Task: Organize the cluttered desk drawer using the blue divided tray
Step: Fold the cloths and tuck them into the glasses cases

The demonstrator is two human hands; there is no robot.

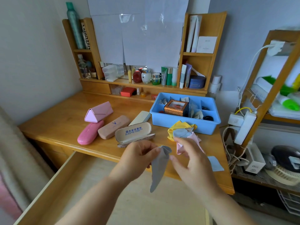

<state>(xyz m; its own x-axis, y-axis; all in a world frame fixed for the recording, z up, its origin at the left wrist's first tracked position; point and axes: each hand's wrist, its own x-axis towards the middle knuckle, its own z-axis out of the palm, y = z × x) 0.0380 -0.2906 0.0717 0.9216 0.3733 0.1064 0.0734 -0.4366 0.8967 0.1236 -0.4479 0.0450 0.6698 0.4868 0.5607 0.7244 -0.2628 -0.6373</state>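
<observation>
Blue tray (183, 123): divided into compartments, set on the right rear part of the table (65, 125), beyond both hands and well apart from them. A brown and gold box (176, 109) is held in it, with crumpled cloths and small dark items in other compartments.

Grey cloth (159, 168): held in the air above the table's front edge, nearer than the tray. Its top is pinched by the left hand (138, 159) with curled fingers; the rest hangs down loose. The right hand (193, 161) is raised just beside it, fingers bent toward the cloth's upper edge; whether the cloth is actually gripped by it cannot be told.

Cloth pile (183, 129): yellow, grey and pink pieces, heaped against the tray's front wall, just past the right hand.

Open glasses case (134, 133): lid up, printed blue characters inside, placed just left of the pile.

Closed cases: tan case (113, 126), pink oval case (90, 134), pink triangular case (98, 112), cream case (140, 117), grouped at centre left of the table.

Drawer (68, 189): pulled out below the hands.
</observation>
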